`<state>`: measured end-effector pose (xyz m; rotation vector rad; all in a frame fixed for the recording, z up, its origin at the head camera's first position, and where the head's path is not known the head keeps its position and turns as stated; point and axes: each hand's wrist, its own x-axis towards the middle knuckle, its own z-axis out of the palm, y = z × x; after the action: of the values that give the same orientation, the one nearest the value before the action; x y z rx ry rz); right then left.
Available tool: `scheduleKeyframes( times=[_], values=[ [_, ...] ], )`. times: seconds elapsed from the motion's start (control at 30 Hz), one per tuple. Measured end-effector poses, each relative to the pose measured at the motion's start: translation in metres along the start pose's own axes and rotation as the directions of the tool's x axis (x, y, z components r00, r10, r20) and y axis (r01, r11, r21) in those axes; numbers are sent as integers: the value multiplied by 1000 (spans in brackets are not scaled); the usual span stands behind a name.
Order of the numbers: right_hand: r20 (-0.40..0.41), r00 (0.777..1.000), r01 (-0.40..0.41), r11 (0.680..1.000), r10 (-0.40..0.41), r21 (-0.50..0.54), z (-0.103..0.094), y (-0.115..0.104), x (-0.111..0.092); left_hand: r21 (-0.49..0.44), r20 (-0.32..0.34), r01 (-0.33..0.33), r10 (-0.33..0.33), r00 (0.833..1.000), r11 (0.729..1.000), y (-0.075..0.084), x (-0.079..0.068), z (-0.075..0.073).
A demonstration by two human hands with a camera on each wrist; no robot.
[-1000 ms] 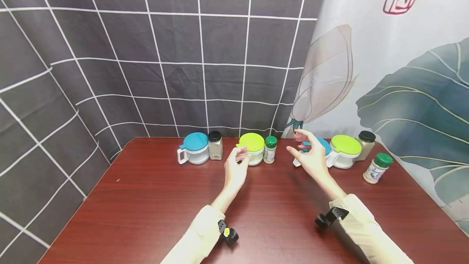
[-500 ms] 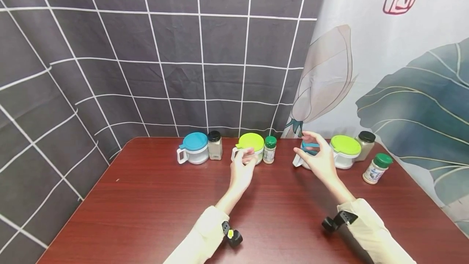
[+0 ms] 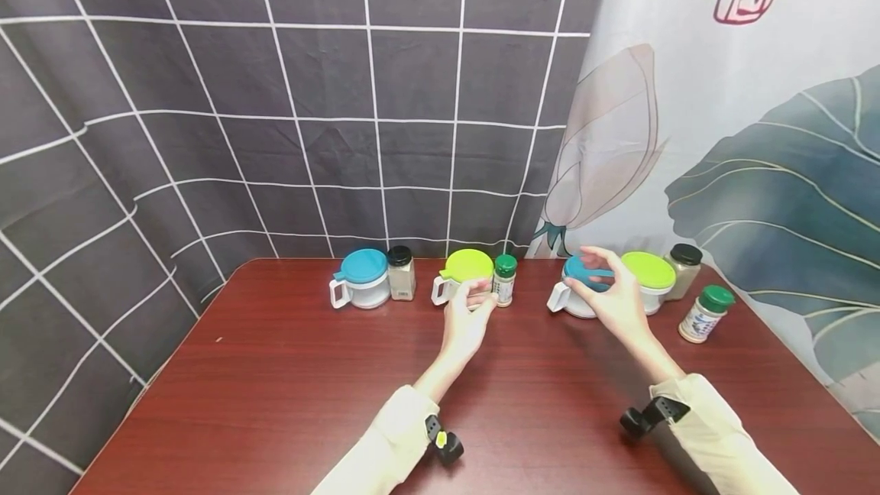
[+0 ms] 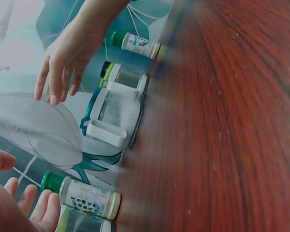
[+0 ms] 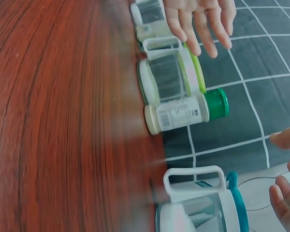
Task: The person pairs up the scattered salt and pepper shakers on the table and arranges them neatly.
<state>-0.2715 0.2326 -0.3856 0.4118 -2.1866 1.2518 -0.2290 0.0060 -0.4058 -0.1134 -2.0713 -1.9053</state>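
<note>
My left hand (image 3: pixel 464 321), fingers loosely bent and holding nothing, hovers in front of a lime-lidded seasoning jar (image 3: pixel 469 263) with a white handle. Its fingertips overlap the lower part of a green-capped shaker bottle (image 3: pixel 505 270) in the head view. Over to the right, my right hand (image 3: pixel 619 302) is spread with thumb and fingers apart around the view of a blue-lidded seasoning jar (image 3: pixel 576 300). The right wrist view shows space between those fingers and the blue lid (image 5: pixel 239 205). Part of this jar is hidden behind the hand in the head view.
Left along the back edge stand another blue-lidded jar (image 3: pixel 364 278) and a black-capped bottle (image 3: pixel 402 275). To the right are a second lime-lidded jar (image 3: pixel 648 272), another black-capped bottle (image 3: pixel 685 270) and a second green-capped shaker (image 3: pixel 705 315). A curtain (image 3: pixel 412 143) hangs behind the red-brown table (image 3: pixel 275 403).
Both hands have drifted to the right. The left hand has come off the lime-lidded jar's handle side toward the shaker; the right has uncovered more of the blue lid. The jars and bottles stay put.
</note>
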Motion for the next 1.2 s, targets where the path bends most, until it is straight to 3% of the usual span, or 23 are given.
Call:
scheduleKeyframes(
  times=[0.57,0.87,1.2],
  values=[
    [-26,1000,-16,997,14,-76,-22,5,-3,-28,61,6,-4,998,1000,-2,-14,23],
    [-33,999,4,993,-8,-119,-33,13,-5,27,126,8,-12,992,1000,-1,-8,32],
    [-34,999,-1,993,-2,-114,-47,18,-2,58,153,19,-28,988,998,1,-6,36]
  ],
)
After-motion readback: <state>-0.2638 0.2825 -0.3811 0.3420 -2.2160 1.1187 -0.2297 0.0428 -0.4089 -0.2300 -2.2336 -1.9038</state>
